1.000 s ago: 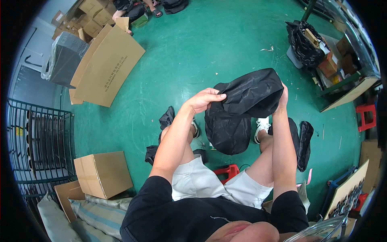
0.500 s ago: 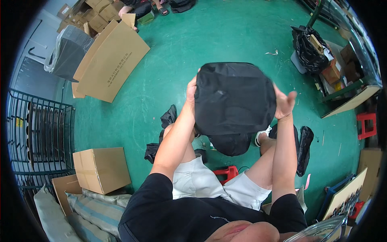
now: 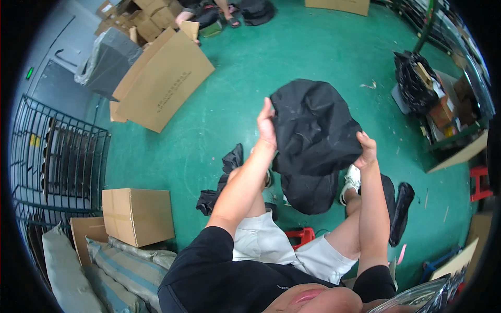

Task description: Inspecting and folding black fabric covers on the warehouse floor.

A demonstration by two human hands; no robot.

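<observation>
A black fabric cover or bag [image 3: 313, 125], rounded and crumpled, is held up in front of me over the floor; I cannot tell its exact kind. My left hand [image 3: 267, 125] grips its left edge, thumb side up, with some fingers hidden behind the cloth. On the lower right edge, my right hand [image 3: 367, 149] is closed with its fingers curled round the fabric. Below it, partly covered, another black fabric piece [image 3: 309, 195] lies between my feet.
Small black pieces [image 3: 209, 201] lie by my left leg, and a long black bundle [image 3: 402, 214] by my right. A red stool [image 3: 299, 237] shows between my legs. Cartons [image 3: 138, 216], a wire rack [image 3: 57, 161] and sacks stand left; a black-lined bin [image 3: 415, 83] stands right.
The black fabric has gone from spread and fairly flat to wrinkled and tilted, its right side lower. My right hand has closed on its edge. The whole view has shifted slightly.
</observation>
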